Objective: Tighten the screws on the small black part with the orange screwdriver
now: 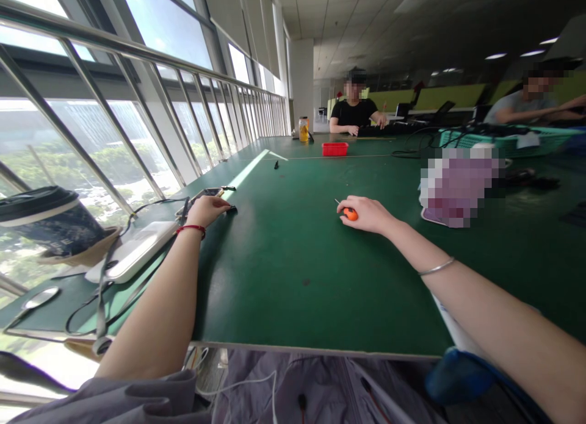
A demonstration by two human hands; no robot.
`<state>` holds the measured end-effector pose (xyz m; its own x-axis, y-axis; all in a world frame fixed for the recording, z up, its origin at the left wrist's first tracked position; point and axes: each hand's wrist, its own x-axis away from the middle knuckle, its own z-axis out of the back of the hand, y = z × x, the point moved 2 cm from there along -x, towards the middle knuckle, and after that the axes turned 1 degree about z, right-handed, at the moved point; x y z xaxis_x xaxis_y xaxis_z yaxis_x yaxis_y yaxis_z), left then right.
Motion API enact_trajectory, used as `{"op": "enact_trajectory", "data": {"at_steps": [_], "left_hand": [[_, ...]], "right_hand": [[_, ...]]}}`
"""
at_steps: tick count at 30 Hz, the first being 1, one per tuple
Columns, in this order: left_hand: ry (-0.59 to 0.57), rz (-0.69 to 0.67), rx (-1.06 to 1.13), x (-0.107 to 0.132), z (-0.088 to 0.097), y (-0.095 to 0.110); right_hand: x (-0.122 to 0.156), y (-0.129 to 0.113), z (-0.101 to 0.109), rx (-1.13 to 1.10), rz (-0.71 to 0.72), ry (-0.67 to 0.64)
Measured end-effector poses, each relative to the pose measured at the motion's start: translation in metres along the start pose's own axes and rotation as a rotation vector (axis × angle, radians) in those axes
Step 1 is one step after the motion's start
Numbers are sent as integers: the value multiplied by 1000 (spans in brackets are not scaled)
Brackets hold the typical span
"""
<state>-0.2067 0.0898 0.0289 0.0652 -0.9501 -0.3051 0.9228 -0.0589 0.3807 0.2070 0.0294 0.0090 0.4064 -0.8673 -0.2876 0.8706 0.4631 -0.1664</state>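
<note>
My left hand [208, 212] reaches over the left side of the green table [274, 259], its fingertips closed on a small black piece [232, 210] whose exact kind is too small to make out. Beyond that wrist lies a dark flat object [201, 195], partly covered by the hand. On the right, my right hand [370, 215] is closed around a small screwdriver [350, 214] with an orange handle. The thin metal shaft points up and left, away from the fingers. A wide gap of tabletop separates the two hands.
A red tray [335, 149], a jar [304, 130] and a small black part [276, 165] lie farther back. A teal basket [544, 140] stands at right. Left are a white box [141, 250], cables and a cup [55, 222]. Two people sit beyond.
</note>
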Motion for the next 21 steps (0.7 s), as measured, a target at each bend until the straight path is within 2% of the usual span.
{"op": "enact_trajectory", "data": {"at_steps": [8,15,21], "left_hand": [[-10,0,6,-4,-4,-6],[-36,27,193,-7,-10,-14],[-69,103,335,-5,-12,-9]], "right_hand": [[0,-1,1,9,-2,-7],[0,-2,1,14,-5,-13],[0,-3,2,0,-11,50]]}}
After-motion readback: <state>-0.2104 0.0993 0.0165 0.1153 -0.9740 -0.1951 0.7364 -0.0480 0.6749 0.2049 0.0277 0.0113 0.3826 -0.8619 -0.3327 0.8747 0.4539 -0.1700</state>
